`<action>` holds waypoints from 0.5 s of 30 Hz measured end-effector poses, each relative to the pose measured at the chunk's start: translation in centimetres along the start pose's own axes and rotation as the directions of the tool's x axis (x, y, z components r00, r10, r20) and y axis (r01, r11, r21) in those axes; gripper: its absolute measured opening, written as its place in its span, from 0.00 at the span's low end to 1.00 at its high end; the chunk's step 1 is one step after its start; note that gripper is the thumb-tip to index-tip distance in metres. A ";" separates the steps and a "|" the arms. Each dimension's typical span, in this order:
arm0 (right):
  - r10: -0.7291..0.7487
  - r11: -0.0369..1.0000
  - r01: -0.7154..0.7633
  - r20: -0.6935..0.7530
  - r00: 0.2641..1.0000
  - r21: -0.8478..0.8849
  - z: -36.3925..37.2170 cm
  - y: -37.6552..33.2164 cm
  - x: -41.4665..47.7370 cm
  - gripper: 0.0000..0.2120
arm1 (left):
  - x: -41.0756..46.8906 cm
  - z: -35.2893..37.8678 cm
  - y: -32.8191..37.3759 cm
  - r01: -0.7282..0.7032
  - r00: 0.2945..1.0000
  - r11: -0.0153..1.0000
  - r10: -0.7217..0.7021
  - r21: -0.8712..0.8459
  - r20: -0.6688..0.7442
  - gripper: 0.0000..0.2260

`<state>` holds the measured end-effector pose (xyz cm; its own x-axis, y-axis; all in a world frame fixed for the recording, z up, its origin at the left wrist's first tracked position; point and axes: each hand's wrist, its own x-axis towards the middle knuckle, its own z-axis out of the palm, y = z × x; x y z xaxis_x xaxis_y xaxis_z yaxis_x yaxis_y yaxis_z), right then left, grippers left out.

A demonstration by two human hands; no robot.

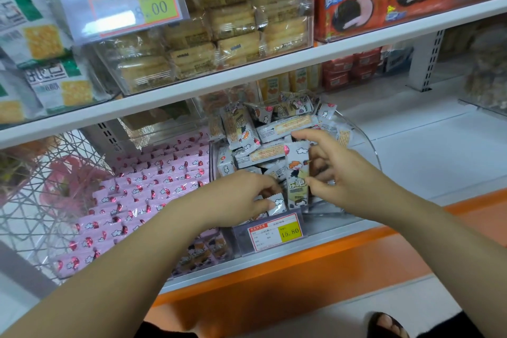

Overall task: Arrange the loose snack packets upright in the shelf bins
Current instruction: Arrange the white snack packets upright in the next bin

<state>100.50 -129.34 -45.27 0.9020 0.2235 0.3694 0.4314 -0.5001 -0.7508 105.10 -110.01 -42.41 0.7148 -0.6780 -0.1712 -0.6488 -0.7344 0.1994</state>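
A clear plastic bin on the lower shelf holds a jumble of several white cartoon-printed snack packets, most lying at odd angles. My right hand holds one upright packet at the bin's front, with fingers along its right edge and top. My left hand reaches into the bin's front left and pinches a small white packet between thumb and fingers. Both hands are just behind the price tag that reads 15.80.
To the left, a bin of pink packets is stacked in neat rows, and beyond it stands a wire basket. The white upper shelf edge overhangs the bin. Bare white shelf lies to the right; an orange ledge runs below.
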 end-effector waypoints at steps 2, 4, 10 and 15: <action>0.011 0.998 -0.010 0.015 1.000 -0.067 -0.3 0.3 0.0 0.31 | 0.0 0.0 0.0 0.000 1.000 1.000 0.000 0.003 0.006 0.16; 0.013 0.995 -0.008 0.051 0.999 -0.101 -0.3 0.5 0.0 0.26 | 0.0 0.1 -0.1 -0.003 1.000 1.000 0.003 0.006 0.005 0.16; 0.056 0.988 -0.042 0.087 0.995 -0.152 0.3 1.3 0.2 0.18 | 0.1 0.2 -0.2 -0.006 1.000 1.000 0.006 0.015 -0.002 0.15; 0.150 0.972 -0.119 0.142 0.979 -0.203 0.0 1.9 0.8 0.19 | 0.3 0.4 -0.4 -0.008 1.000 1.000 0.008 0.025 -0.002 0.15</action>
<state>102.01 -130.09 -46.46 0.9496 0.2624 0.1717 0.3084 -0.6826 -0.6626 105.45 -109.94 -42.94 0.7104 -0.6837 -0.1672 -0.6606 -0.7297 0.1767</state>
